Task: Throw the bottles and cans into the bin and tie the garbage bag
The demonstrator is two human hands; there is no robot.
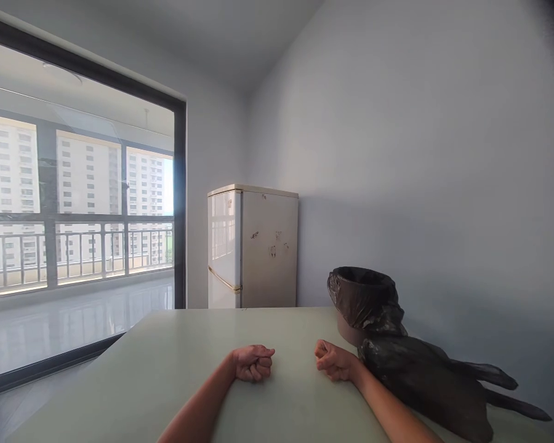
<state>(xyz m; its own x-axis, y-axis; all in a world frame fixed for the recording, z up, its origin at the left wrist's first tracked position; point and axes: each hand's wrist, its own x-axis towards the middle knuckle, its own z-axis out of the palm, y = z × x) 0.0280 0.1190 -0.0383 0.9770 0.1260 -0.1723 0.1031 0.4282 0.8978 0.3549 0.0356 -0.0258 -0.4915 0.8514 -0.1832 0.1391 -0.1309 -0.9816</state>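
Observation:
My left hand (pixel 253 363) rests on the pale green tabletop (pixel 175 375), curled into a fist with the thumb lying across the bent fingers. Facing it across a short gap, my right hand (pixel 333 360) is also closed in a fist on the table. Nothing shows in either one. Close beside my right hand and forearm lies a flat black plastic bag (pixel 429 381), its two handles stretched toward the right. Just behind that bag stands a round bin (pixel 351 332), lined with a black plastic bag (pixel 373 301) folded over its rim.
An old white fridge (pixel 270 252) with worn patches on its side stands beyond the table's far edge. Along the right runs a plain wall (pixel 420 154). On the left, a dark-framed glass door (pixel 179 203) faces a balcony with a railing (pixel 87 252).

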